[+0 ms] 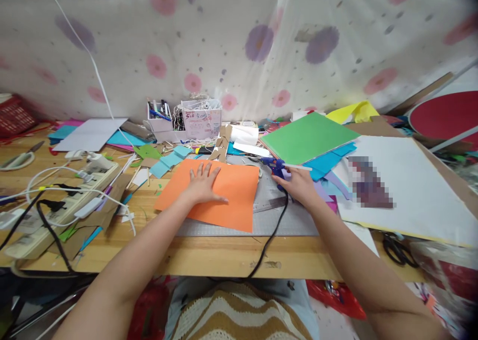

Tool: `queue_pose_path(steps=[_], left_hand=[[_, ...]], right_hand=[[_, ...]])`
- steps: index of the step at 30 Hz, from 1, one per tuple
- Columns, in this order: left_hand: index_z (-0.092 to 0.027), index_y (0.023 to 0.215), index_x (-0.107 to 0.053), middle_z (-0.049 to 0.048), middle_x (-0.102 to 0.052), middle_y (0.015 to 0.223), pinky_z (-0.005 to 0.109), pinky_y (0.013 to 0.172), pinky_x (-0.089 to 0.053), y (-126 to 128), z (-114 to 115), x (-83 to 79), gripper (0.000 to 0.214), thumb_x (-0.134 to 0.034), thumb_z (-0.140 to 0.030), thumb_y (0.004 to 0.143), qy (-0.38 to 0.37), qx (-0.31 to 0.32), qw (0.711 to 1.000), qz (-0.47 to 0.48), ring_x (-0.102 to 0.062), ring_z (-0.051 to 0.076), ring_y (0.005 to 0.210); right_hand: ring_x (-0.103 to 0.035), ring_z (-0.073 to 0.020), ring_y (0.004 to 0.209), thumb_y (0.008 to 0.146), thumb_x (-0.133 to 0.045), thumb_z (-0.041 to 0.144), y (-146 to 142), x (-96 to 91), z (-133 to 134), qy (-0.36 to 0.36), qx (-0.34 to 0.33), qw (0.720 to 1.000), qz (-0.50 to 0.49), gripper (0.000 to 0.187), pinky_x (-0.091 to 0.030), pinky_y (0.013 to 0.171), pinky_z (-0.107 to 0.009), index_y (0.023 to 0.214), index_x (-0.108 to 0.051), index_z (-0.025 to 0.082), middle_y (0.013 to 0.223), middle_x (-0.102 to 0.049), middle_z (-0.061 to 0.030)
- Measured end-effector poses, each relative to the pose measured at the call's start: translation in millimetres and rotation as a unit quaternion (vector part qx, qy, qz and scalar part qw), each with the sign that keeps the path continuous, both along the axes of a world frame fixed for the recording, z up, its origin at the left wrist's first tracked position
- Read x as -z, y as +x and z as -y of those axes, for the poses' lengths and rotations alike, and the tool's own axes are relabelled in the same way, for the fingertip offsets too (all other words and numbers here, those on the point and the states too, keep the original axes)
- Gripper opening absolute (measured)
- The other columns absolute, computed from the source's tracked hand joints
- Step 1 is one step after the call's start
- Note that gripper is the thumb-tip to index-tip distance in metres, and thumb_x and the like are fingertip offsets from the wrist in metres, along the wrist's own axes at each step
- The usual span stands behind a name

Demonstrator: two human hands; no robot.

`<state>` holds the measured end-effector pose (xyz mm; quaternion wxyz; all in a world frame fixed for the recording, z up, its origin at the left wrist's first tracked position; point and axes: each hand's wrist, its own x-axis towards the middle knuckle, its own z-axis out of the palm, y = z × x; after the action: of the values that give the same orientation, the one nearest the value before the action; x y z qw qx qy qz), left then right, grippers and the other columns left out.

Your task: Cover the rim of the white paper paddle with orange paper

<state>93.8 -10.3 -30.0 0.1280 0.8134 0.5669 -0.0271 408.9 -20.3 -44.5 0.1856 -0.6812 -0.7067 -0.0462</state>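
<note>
An orange paper sheet lies on a grey cutting mat at the middle of the wooden table. My left hand rests flat on the sheet's upper left part, fingers spread. My right hand is closed around the handle of a blue glue gun, held just right of the sheet, its nozzle pointing left. The gun's black cord runs down over the table's front edge. A metal ruler lies on the mat between both hands.
A power strip with white and black cables sits at the left. Green paper and blue sheets lie behind the right hand, a large white board to the right. Black scissors lie near the right front edge. Pen boxes stand at the back.
</note>
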Motion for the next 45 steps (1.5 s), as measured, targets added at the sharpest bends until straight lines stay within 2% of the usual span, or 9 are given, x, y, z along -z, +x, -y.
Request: queue_pose_path(steps=[7, 14, 18, 21, 23, 27, 32, 38, 45], left_hand=[[-0.023, 0.143, -0.014, 0.0145, 0.0, 0.151, 0.065, 0.101, -0.001, -1.4, 0.2, 2.8, 0.12, -0.054, -0.081, 0.046, 0.002, -0.001, 1.0, 0.012, 0.006, 0.041, 0.135], [-0.024, 0.143, -0.014, 0.0134, 0.0, 0.151, 0.064, 0.102, 0.0, -2.2, 0.2, 6.3, 0.12, -0.056, -0.08, 0.046, 0.012, -0.001, 1.0, 0.023, 0.007, 0.041, 0.135], [-0.023, 0.143, -0.015, 0.0141, -0.002, 0.151, 0.065, 0.102, 0.001, -1.5, 1.2, 4.9, 0.12, -0.057, -0.079, 0.046, 0.008, -0.004, 1.0, 0.026, 0.006, 0.041, 0.135], [-0.024, 0.143, -0.015, 0.0133, 0.0, 0.151, 0.065, 0.102, 0.001, -1.1, 1.7, 4.8, 0.118, -0.056, -0.079, 0.047, 0.016, -0.003, 1.0, 0.024, 0.007, 0.04, 0.135], [-0.023, 0.143, -0.013, 0.0132, 0.001, 0.151, 0.065, 0.102, 0.001, -0.5, 2.1, 4.8, 0.116, -0.055, -0.077, 0.05, 0.019, -0.002, 1.0, 0.021, 0.007, 0.04, 0.136], [-0.015, 0.144, -0.012, 0.0153, -0.001, 0.151, 0.065, 0.102, -0.001, -0.3, 1.9, 2.7, 0.115, -0.054, -0.074, 0.054, 0.011, -0.002, 1.0, 0.012, 0.004, 0.039, 0.136], [-0.011, 0.144, 0.0, 0.0142, 0.004, 0.15, 0.056, 0.107, -0.002, -12.9, -9.3, 0.1, 0.12, -0.053, -0.073, 0.055, -0.032, 0.001, 0.999, 0.022, 0.007, 0.032, 0.138], [-0.007, 0.143, 0.002, 0.0159, 0.006, 0.15, 0.046, 0.111, -0.001, -30.0, -25.2, -2.9, 0.128, -0.054, -0.074, 0.051, -0.083, -0.002, 0.997, 0.005, 0.007, 0.029, 0.138], [-0.002, 0.141, -0.015, 0.0177, -0.011, 0.149, 0.04, 0.11, -0.011, -30.6, -38.4, -7.6, 0.094, -0.024, -0.069, 0.076, -0.064, -0.084, 0.994, 0.032, -0.009, 0.028, 0.138]], right_hand=[[-0.06, -0.0283, 0.084, 0.081, -0.042, 0.05, -17.6, 9.4, -18.7, -0.035, 0.024, 0.999, -0.024, 0.042, -0.043, 0.073, -0.037, 0.086, -0.064, 0.014, 0.083, -0.067, -0.0145], [-0.053, -0.0328, 0.087, 0.083, -0.037, 0.052, -22.6, 6.6, 7.7, 0.057, 0.04, 0.996, 0.052, 0.045, -0.039, 0.079, -0.046, 0.088, -0.057, 0.011, 0.082, -0.06, -0.0184], [-0.052, -0.0298, 0.082, 0.083, -0.041, 0.046, -62.7, -14.4, 26.4, 0.029, -0.064, 0.998, -0.008, 0.033, -0.043, 0.071, -0.043, 0.088, -0.055, 0.017, 0.079, -0.056, -0.0139], [-0.05, -0.0295, 0.1, 0.083, -0.04, 0.034, -108.2, -22.2, 20.4, 0.004, -0.209, 0.976, -0.055, 0.031, -0.042, 0.086, -0.047, 0.107, -0.054, 0.018, 0.104, -0.057, -0.0145], [-0.044, -0.0269, 0.115, 0.083, -0.035, 0.022, -135.7, -17.9, 9.0, -0.013, -0.295, 0.954, -0.061, 0.041, -0.038, 0.096, -0.047, 0.122, -0.047, 0.016, 0.122, -0.051, -0.0141], [-0.035, -0.0246, 0.128, 0.08, -0.027, 0.014, -166.7, 6.8, -10.3, -0.054, -0.332, 0.941, -0.046, 0.054, -0.029, 0.106, -0.046, 0.133, -0.035, 0.004, 0.136, -0.041, -0.0179], [-0.027, -0.0247, 0.133, 0.09, -0.019, 0.028, -168.5, 28.4, -10.9, -0.063, -0.321, 0.944, -0.034, 0.053, -0.025, 0.109, -0.047, 0.137, -0.031, 0.004, 0.142, -0.032, -0.018], [-0.02, -0.0261, 0.136, 0.091, -0.024, 0.045, -164.2, 24.1, -3.4, -0.074, -0.324, 0.943, -0.003, 0.063, -0.016, 0.112, -0.046, 0.137, -0.032, 0.003, 0.145, -0.026, -0.0195], [-0.01, -0.0338, 0.137, 0.059, -0.041, 0.083, -161.2, 21.8, -1.8, -0.085, -0.361, 0.928, -0.01, 0.112, -0.013, 0.109, -0.052, 0.142, -0.023, 0.009, 0.148, -0.014, -0.0222]])
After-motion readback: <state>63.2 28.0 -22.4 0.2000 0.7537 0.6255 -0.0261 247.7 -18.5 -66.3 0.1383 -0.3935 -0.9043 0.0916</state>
